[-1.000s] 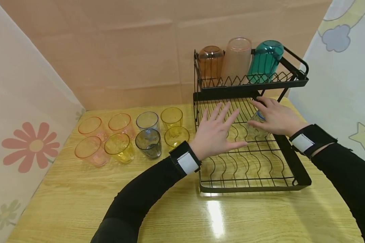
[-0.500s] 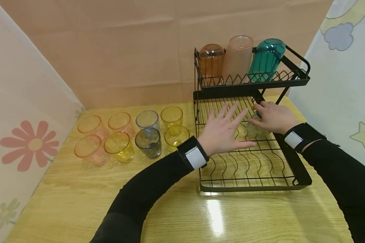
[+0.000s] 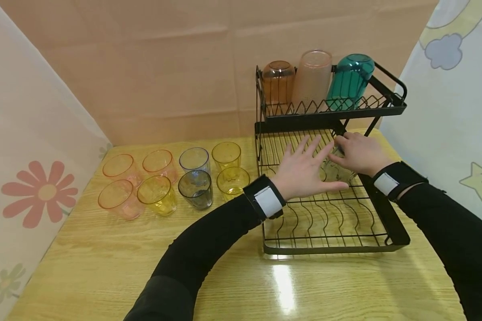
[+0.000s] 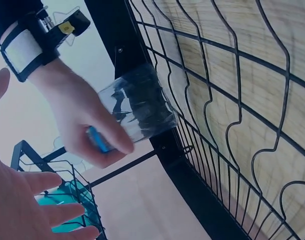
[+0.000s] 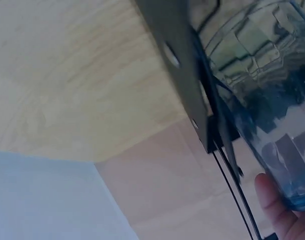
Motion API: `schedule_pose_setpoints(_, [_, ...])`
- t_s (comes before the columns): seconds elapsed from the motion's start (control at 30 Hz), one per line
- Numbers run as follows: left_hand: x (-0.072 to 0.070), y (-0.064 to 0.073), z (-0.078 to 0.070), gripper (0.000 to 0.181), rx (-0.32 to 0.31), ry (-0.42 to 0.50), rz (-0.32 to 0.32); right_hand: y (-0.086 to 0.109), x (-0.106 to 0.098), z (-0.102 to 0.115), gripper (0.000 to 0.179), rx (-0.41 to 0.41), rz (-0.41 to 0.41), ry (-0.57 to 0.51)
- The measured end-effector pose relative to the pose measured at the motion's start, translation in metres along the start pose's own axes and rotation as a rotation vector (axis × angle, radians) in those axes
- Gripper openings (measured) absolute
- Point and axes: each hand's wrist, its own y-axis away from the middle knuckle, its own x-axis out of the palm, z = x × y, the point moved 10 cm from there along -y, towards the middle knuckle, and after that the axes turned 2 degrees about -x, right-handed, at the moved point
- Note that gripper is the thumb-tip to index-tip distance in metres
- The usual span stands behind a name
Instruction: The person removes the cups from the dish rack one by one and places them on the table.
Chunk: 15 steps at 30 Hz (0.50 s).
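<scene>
A clear drinking glass with a blue-tinted end stands at the right side of the dish rack's lower tier. My right hand grips it from above, thumb and fingers around the blue end, covering much of it in the head view. The left wrist view shows the glass close beside the rack's side rail. In the right wrist view, fingers lie against the blue end. My left hand is spread over the lower tier's wires, palm down, holding nothing, with its thumb pointing toward the glass.
The black two-tier dish rack stands on a wooden table. On its upper tier are upside-down orange, clear pinkish and teal glasses. Several tinted glasses stand upright in two rows at the left.
My right hand has closed further around the glass's blue end and shifted slightly left. My left hand has moved right over the rack, closer to the glass.
</scene>
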Motion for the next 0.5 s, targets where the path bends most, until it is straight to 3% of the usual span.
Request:
schedule_pose_setpoints(0.3, [-0.009, 0.002, 0.004, 0.094, -0.033, 0.105, -0.018, -0.003, -0.045, 0.007, 0.041, -0.05, -0.083, 0.05])
schedule_pose_setpoints(0.4, [-0.016, 0.003, 0.005, 0.093, -0.054, 0.191, -0.038, -0.002, -0.055, 0.01, 0.043, -0.041, -0.083, 0.044])
schedule_pose_setpoints(0.5, [-0.021, 0.006, 0.007, 0.09, -0.083, 0.341, -0.043, 0.003, -0.061, 0.011, 0.047, 0.004, -0.081, -0.015])
